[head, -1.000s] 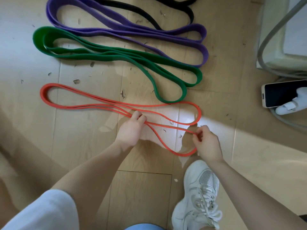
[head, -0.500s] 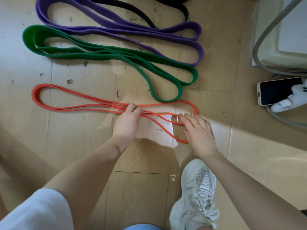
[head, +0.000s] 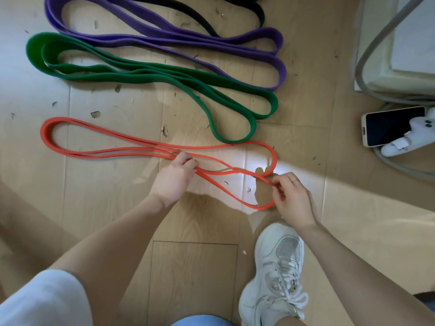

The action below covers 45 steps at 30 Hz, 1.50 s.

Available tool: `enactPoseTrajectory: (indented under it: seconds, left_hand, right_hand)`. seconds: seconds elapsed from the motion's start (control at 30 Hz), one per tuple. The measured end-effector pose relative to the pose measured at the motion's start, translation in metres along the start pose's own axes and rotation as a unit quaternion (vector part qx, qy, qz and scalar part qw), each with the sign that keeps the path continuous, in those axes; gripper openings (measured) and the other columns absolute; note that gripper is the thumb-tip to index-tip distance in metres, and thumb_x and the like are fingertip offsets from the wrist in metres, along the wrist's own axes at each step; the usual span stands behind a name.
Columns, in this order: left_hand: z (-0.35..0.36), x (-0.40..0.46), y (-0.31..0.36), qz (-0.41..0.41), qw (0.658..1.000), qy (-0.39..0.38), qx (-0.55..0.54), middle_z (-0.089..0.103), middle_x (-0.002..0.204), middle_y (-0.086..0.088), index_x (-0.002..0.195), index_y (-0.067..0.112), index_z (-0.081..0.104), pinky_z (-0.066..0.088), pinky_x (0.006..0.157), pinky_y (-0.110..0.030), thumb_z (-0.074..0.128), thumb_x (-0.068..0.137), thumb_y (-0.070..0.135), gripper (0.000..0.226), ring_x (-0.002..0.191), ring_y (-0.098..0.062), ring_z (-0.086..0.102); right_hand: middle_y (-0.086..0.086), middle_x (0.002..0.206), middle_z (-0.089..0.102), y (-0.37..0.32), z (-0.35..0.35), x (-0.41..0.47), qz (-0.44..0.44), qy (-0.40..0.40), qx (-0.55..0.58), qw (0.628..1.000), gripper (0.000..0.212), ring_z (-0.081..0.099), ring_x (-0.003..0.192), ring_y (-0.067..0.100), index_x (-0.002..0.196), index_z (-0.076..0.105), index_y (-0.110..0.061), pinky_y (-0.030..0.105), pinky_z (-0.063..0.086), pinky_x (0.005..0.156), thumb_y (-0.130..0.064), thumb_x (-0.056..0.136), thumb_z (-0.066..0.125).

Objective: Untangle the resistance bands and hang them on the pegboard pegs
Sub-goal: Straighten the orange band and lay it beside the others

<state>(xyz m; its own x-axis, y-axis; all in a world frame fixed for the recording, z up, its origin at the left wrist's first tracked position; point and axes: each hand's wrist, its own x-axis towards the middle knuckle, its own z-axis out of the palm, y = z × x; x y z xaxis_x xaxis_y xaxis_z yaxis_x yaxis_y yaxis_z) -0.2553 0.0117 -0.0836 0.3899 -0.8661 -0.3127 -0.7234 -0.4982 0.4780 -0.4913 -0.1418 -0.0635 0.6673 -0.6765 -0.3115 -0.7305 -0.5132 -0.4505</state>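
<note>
A thin red resistance band (head: 77,153) lies folded in long loops on the wooden floor. My left hand (head: 175,176) grips its strands near the middle. My right hand (head: 290,197) pinches a strand at the band's right end, where two loops cross. Beyond it lie a wide green band (head: 146,75), a purple band (head: 164,35) and a black band (head: 259,15), each in folded loops. No pegboard is in view.
My white sneaker (head: 276,276) stands just below my right hand. A phone (head: 393,125) lies at the right beside a white controller (head: 414,137) and grey hoses (head: 367,50). Small scraps dot the floor.
My right hand went from lying flat on the red band's right end to pinching a strand and drawing it back toward me, opening the near loop. My left hand kept its hold.
</note>
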Motion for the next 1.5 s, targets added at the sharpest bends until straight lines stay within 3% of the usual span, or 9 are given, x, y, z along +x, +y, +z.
enactPoseTrajectory:
  seconds: [0.13,0.37,0.57,0.7,0.83,1.03,1.13,1.37,1.5]
  left_hand:
    - [-0.002,-0.003,0.001,0.032,0.999,-0.013,0.026,0.062,0.091,-0.018,0.087,-0.001,0.065,0.046,0.042,-0.032,0.071,0.076,0.001,0.013,0.059,-0.036,0.061]
    - [-0.009,-0.002,-0.005,-0.01,0.999,-0.026,0.037,0.048,0.122,-0.021,0.117,0.0,0.054,0.053,0.065,-0.046,0.06,0.087,0.008,0.032,0.091,-0.042,0.057]
    - [-0.012,0.012,-0.016,-0.099,0.994,-0.002,0.041,0.034,0.139,-0.017,0.124,0.006,0.044,0.051,0.078,-0.051,0.057,0.089,0.017,0.038,0.108,-0.04,0.053]
    - [-0.014,0.014,-0.015,-0.105,0.994,-0.005,0.029,0.044,0.129,-0.013,0.118,0.004,0.049,0.051,0.074,-0.05,0.053,0.091,0.017,0.03,0.095,-0.038,0.058]
    - [-0.019,0.005,-0.029,-0.07,0.996,-0.005,0.06,0.049,0.126,-0.012,0.123,0.006,0.049,0.053,0.057,-0.045,0.059,0.085,0.009,0.039,0.081,-0.038,0.063]
    - [-0.049,-0.013,-0.081,-0.114,0.988,-0.047,0.093,0.026,0.149,-0.005,0.144,0.015,0.025,0.053,0.07,-0.044,0.053,0.089,0.011,0.062,0.108,-0.035,0.056]
    - [-0.064,-0.016,-0.099,-0.122,0.983,-0.053,0.127,0.017,0.153,-0.003,0.146,0.018,0.018,0.051,0.074,-0.041,0.045,0.086,-0.001,0.069,0.119,-0.032,0.048]
    - [-0.085,-0.009,-0.127,0.047,0.969,0.016,0.244,0.059,0.072,-0.007,0.071,0.011,0.061,0.019,0.032,-0.017,0.035,0.068,0.006,0.027,0.035,-0.022,0.05]
    - [-0.095,-0.006,-0.141,0.057,0.955,0.029,0.29,0.062,0.077,-0.002,0.083,0.016,0.065,0.04,0.05,-0.026,0.04,0.069,0.012,0.03,0.062,-0.021,0.06]
  right_hand:
    - [0.008,0.09,0.058,0.005,0.002,-0.001,0.006,-0.064,-0.095,0.993,0.015,0.062,0.074,0.029,0.093,0.062,-0.009,0.03,0.044,0.058,0.0,0.081,0.059]
    - [0.011,0.094,0.064,-0.025,0.011,0.028,-0.082,-0.063,-0.231,0.967,0.046,0.062,0.08,0.032,0.09,0.064,-0.008,0.035,0.05,0.066,-0.018,0.051,0.087]
    - [0.005,0.067,0.06,-0.018,0.002,0.054,-0.095,-0.017,-0.355,0.93,0.032,0.057,0.064,0.025,0.067,0.057,-0.012,0.031,0.03,0.063,-0.005,0.049,0.082]
    - [0.012,0.109,0.058,-0.029,-0.012,0.074,0.008,-0.12,-0.344,0.931,0.016,0.054,0.101,0.031,0.099,0.055,-0.008,0.036,0.04,0.08,-0.006,0.084,0.059]
    - [0.014,0.084,0.062,-0.076,-0.01,0.064,-0.049,-0.09,-0.334,0.937,0.025,0.061,0.075,0.032,0.078,0.059,-0.006,0.035,0.049,0.063,-0.017,0.064,0.077]
    - [0.007,0.144,0.034,-0.166,0.037,0.082,-0.193,-0.179,-0.223,0.939,0.06,0.034,0.129,0.027,0.138,0.032,-0.011,0.037,0.029,0.103,-0.037,0.089,0.054]
    - [0.007,0.138,0.04,-0.191,0.063,0.1,-0.196,-0.186,-0.26,0.927,0.065,0.042,0.124,0.028,0.139,0.03,-0.013,0.037,0.033,0.099,-0.039,0.086,0.058]
    - [0.008,0.098,0.062,-0.213,0.079,0.12,-0.224,-0.146,-0.325,0.907,0.02,0.063,0.086,0.027,0.1,0.055,-0.01,0.03,0.037,0.055,-0.012,0.082,0.063]
    - [0.009,0.112,0.053,-0.214,0.073,0.134,-0.132,-0.134,-0.287,0.939,0.02,0.052,0.105,0.029,0.111,0.047,-0.01,0.037,0.036,0.061,-0.02,0.093,0.047]
